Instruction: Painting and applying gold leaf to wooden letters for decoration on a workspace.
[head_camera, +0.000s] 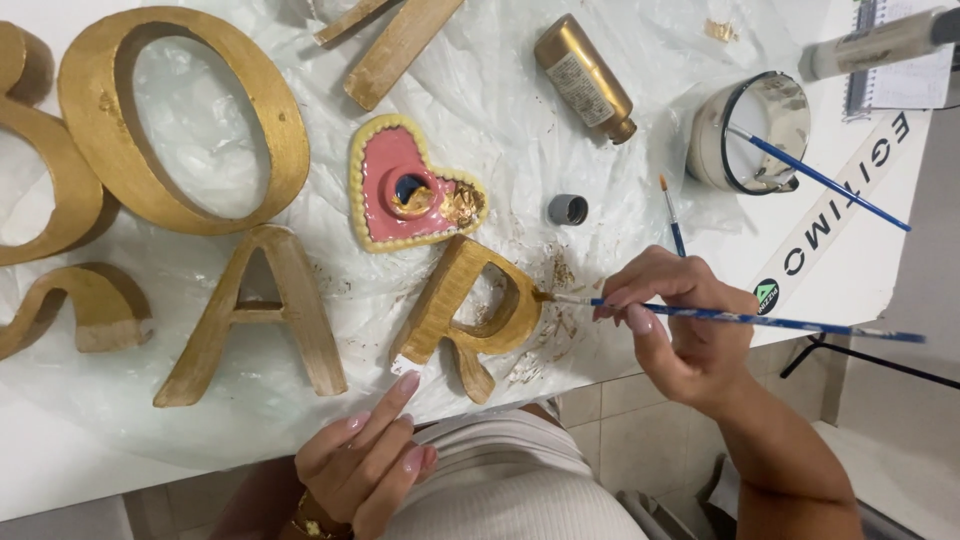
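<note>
My right hand (672, 322) grips a long blue paintbrush (740, 319), its gold-loaded tip touching the right edge of a gold block letter with a round bowl and a leg (470, 305). My left hand (368, 455) reaches up from below, one fingertip pressing the unpainted white foot of that letter. A pink heart-shaped dish (410, 185) with a cream rim holds a puddle of gold paint just above the letter.
Several other gold letters (250, 320) lie to the left on crinkled clear plastic sheeting (500, 90). A gold paint bottle (585, 80), its grey cap (567, 209), a small brush (672, 215) and a white cup with a blue brush (750, 130) sit at right. The table edge is near my body.
</note>
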